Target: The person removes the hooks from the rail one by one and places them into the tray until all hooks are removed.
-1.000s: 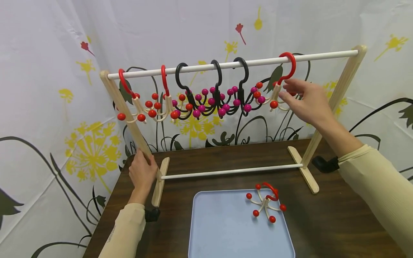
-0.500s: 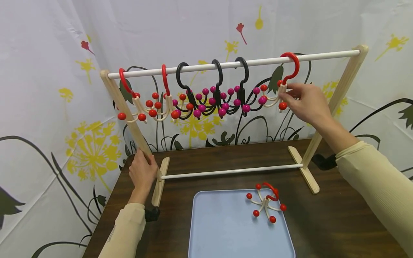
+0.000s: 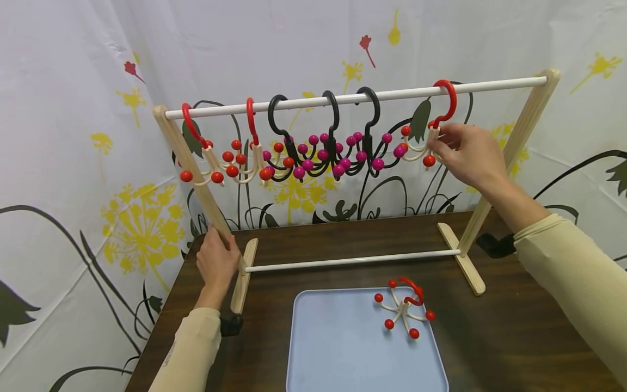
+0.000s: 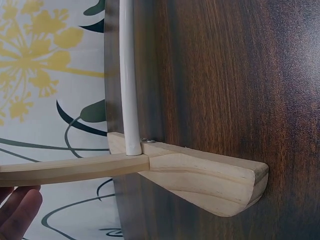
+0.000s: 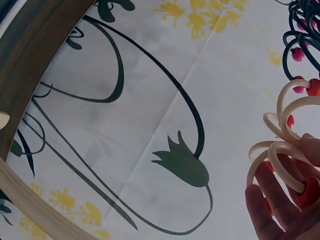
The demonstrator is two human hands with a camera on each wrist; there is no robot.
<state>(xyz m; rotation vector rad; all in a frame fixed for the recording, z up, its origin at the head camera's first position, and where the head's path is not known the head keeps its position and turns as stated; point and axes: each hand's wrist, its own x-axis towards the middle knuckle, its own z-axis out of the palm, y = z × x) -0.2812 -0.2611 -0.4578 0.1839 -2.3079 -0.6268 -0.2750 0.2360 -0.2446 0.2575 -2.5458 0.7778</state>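
Pinching a red-hooked hanger (image 3: 433,136) on a white rail (image 3: 401,94), a person's right hand (image 3: 470,155) is raised near the rack's right end, while the left hand (image 3: 217,258) grips the left post (image 3: 208,201). A stretch of rail separates that hanger from the right post (image 3: 531,117); on its other side, three black hangers (image 3: 331,146) crowd close. Below, another hanger (image 3: 404,308) lies at the far right corner of a blue tray (image 3: 343,337), reaching the rim. The tray's near edge is cut off; exactly where the right hand's grasp meets the hanger is hard to make out.
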